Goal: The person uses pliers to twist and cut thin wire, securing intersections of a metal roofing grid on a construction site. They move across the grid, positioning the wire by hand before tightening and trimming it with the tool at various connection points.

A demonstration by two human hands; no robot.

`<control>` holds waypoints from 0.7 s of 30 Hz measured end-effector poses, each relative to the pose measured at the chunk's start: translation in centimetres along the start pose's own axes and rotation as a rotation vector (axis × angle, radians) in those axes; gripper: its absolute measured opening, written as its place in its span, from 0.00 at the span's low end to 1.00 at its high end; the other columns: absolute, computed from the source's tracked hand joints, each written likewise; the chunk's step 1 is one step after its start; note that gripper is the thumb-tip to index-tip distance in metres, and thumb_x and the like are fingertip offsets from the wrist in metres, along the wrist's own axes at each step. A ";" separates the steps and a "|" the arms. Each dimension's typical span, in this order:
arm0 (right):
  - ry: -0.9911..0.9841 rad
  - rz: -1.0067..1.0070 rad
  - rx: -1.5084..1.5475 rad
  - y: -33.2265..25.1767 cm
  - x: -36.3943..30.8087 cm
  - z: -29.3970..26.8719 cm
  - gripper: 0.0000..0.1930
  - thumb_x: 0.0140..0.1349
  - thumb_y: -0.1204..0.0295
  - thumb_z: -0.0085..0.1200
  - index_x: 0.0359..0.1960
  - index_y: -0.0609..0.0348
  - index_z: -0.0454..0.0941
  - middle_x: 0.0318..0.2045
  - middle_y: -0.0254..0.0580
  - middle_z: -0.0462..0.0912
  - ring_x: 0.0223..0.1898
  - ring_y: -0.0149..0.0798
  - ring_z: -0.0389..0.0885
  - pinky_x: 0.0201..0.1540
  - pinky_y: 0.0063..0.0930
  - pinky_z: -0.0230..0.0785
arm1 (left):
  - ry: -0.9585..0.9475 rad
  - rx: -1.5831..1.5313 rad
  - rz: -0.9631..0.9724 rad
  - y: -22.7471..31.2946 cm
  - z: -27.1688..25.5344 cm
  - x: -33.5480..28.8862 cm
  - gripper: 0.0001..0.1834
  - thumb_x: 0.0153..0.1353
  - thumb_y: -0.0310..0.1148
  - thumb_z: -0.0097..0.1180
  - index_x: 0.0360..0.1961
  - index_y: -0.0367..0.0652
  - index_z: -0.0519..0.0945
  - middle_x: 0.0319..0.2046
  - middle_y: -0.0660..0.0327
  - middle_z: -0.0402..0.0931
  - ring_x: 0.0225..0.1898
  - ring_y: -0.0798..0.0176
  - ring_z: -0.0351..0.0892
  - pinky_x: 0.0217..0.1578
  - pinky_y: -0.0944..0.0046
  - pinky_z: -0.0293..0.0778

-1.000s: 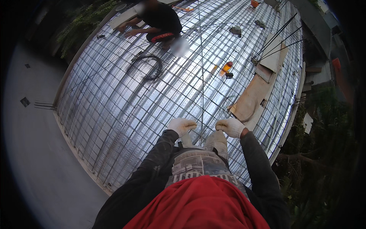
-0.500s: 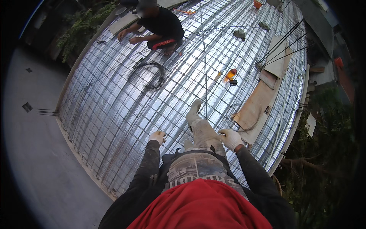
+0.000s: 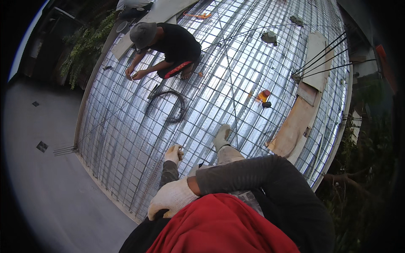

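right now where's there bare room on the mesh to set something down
Open mesh lies between the black wire coil and the orange container, crossed by one thin line; another patch lies between coil and the deck's left edge. Crowded: the right, with boards and dark bars, and around the crouching co-worker.

Daylight glints off a ribbed metal deck (image 3: 198,110) under a grid of steel bars (image 3: 122,126), with a smooth grey floor (image 3: 46,189) along its left edge, leafy branches (image 3: 90,52) near the far left corner and dim greenery (image 3: 352,211) at right.
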State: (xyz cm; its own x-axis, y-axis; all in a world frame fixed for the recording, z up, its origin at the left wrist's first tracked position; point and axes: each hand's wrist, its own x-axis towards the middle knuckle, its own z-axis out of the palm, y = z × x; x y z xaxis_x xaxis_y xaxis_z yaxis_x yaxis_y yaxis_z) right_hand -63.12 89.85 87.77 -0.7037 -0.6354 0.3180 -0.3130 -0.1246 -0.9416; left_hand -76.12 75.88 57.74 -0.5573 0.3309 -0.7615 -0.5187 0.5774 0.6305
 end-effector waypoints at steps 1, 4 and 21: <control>-0.091 0.036 0.011 -0.1 0.3 -1.4 0.20 0.66 0.68 0.57 0.60 0.58 0.79 0.45 0.51 0.85 0.50 0.54 0.85 0.55 0.46 0.77 | -0.004 0.003 0.004 1.8 1.1 0.8 0.16 0.71 0.41 0.58 0.46 0.38 0.83 0.23 0.57 0.81 0.18 0.68 0.72 0.21 0.66 0.69; 0.004 0.028 0.211 1.1 -0.8 -5.2 0.18 0.67 0.68 0.55 0.57 0.59 0.80 0.44 0.50 0.86 0.48 0.50 0.84 0.53 0.42 0.77 | -0.066 0.023 -0.006 6.6 5.3 2.9 0.15 0.72 0.41 0.57 0.46 0.39 0.84 0.23 0.58 0.81 0.18 0.68 0.72 0.21 0.66 0.69; 1.243 -0.051 -0.216 1.2 -16.4 -12.7 0.18 0.64 0.68 0.59 0.55 0.56 0.83 0.47 0.49 0.89 0.48 0.54 0.87 0.53 0.44 0.78 | -1.031 0.956 0.162 24.7 37.2 9.3 0.18 0.75 0.43 0.57 0.48 0.37 0.85 0.23 0.60 0.82 0.18 0.72 0.73 0.20 0.69 0.67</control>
State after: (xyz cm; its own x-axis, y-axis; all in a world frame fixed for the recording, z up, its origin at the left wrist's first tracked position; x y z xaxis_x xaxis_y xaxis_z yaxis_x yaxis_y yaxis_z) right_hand -60.02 109.82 82.87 -0.7744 0.5248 0.3534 -0.3723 0.0737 -0.9252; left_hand -70.02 121.00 60.62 0.3644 0.5901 -0.7204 0.3690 0.6188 0.6935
